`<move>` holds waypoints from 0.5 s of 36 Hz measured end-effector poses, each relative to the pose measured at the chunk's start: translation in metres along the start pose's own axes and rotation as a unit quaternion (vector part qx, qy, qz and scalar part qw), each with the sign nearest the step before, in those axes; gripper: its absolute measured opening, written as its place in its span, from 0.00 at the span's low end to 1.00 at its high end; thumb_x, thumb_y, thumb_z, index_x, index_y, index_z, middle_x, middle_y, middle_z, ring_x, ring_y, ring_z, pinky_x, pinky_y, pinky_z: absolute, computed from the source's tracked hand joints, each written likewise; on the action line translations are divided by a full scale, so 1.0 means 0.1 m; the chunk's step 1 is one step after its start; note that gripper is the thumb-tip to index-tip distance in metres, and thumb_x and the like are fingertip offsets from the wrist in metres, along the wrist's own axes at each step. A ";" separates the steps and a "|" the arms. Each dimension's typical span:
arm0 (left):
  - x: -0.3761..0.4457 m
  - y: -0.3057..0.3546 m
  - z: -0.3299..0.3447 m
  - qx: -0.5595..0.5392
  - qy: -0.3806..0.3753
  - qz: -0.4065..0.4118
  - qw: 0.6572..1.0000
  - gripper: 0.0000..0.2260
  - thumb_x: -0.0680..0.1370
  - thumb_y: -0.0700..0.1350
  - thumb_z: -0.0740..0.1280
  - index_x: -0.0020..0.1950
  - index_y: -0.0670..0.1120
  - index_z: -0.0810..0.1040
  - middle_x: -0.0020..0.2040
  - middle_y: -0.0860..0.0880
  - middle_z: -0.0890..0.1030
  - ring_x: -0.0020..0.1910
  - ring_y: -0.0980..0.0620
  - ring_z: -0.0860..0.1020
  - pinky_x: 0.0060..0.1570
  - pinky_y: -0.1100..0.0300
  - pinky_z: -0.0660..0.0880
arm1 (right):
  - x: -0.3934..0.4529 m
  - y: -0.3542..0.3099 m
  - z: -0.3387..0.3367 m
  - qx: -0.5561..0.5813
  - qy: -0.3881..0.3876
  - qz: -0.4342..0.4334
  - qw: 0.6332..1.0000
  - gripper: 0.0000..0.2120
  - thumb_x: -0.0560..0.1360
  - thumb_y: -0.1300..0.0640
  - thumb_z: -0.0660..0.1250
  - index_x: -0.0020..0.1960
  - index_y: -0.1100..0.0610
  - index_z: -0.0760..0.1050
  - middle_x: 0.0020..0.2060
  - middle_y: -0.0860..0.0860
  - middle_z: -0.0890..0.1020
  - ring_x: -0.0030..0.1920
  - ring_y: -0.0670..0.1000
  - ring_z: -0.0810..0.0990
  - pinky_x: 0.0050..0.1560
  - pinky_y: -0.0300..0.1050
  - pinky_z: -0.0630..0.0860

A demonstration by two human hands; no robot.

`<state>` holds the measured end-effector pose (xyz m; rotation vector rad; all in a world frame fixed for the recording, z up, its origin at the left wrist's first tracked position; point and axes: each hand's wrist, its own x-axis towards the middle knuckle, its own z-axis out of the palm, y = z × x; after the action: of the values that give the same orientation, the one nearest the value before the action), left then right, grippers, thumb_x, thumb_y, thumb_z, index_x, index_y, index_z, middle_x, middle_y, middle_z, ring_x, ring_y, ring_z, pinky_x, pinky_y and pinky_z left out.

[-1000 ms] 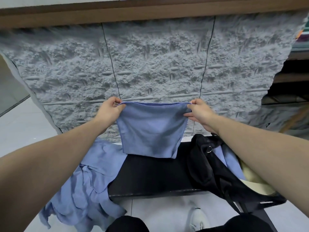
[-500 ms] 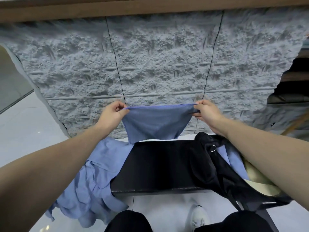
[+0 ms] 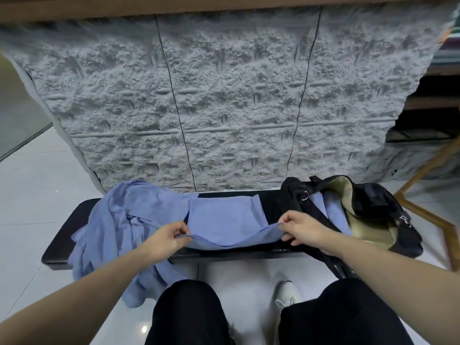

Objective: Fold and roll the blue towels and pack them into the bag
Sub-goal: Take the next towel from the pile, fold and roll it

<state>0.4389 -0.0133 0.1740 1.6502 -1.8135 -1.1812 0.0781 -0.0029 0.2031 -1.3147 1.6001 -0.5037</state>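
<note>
The blue towel in hand lies spread across the middle of the black counter, its far part flat and doubled on itself, its near edge lifted off the surface; the left hand pinches that edge at its left corner between thumb and fingers, and the right hand pinches the right corner the same way, so both hands are closed on cloth and neither is free; by the look of it this towel is at the folding step, with the rolling not yet begun. To its left a heap of loose blue towels sits crumpled on the counter and spills over the front edge toward the floor, none of them folded or rolled as far as can be seen; to the right the black bag lies open on the counter's end, its pale lining showing, and some blue cloth shows at its mouth, which may be a towel already packed, though I cannot tell whether it is rolled. So most of the work seems left: finish this fold, roll it, pack it, then deal with the heap. No brand, label or writing can be read anywhere; the bag's metal ring and clip bear no visible mark.
</note>
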 end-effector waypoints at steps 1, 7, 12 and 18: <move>-0.03 -0.04 0.03 0.005 0.000 -0.004 1.000 0.07 0.77 0.39 0.69 0.40 0.45 0.76 0.32 0.51 0.75 0.34 0.52 0.71 0.38 0.57 0.66 | -0.03 0.05 0.02 -0.013 -0.008 0.001 1.000 0.02 0.79 0.59 0.62 0.48 0.54 0.73 0.40 0.51 0.79 0.41 0.48 0.81 0.40 0.41 0.74; -0.10 -0.15 0.15 0.025 0.032 -0.028 0.999 0.06 0.77 0.43 0.70 0.40 0.50 0.78 0.33 0.49 0.77 0.33 0.54 0.72 0.36 0.60 0.67 | -0.02 0.22 0.12 -0.018 -0.001 0.011 1.000 0.03 0.79 0.56 0.64 0.48 0.55 0.74 0.37 0.50 0.78 0.37 0.47 0.79 0.37 0.40 0.72; -0.03 -0.15 0.26 0.040 0.050 -0.021 0.998 0.05 0.79 0.43 0.68 0.44 0.46 0.77 0.33 0.49 0.75 0.32 0.53 0.69 0.33 0.62 0.66 | 0.09 0.25 0.19 -0.054 0.025 0.013 0.998 0.04 0.78 0.57 0.63 0.48 0.55 0.75 0.35 0.52 0.79 0.34 0.48 0.78 0.32 0.38 0.71; 0.21 -0.10 0.29 0.028 0.102 -0.023 0.994 0.05 0.80 0.46 0.65 0.45 0.48 0.75 0.40 0.44 0.79 0.31 0.52 0.69 0.29 0.62 0.66 | 0.34 0.24 0.23 -0.065 0.075 -0.003 0.995 0.04 0.77 0.57 0.63 0.47 0.56 0.76 0.35 0.51 0.79 0.37 0.50 0.77 0.41 0.43 0.75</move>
<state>0.4177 -0.0234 0.1451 1.7816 -1.7042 -0.9490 0.0870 -0.0203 0.1598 -1.4060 1.7797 -0.5188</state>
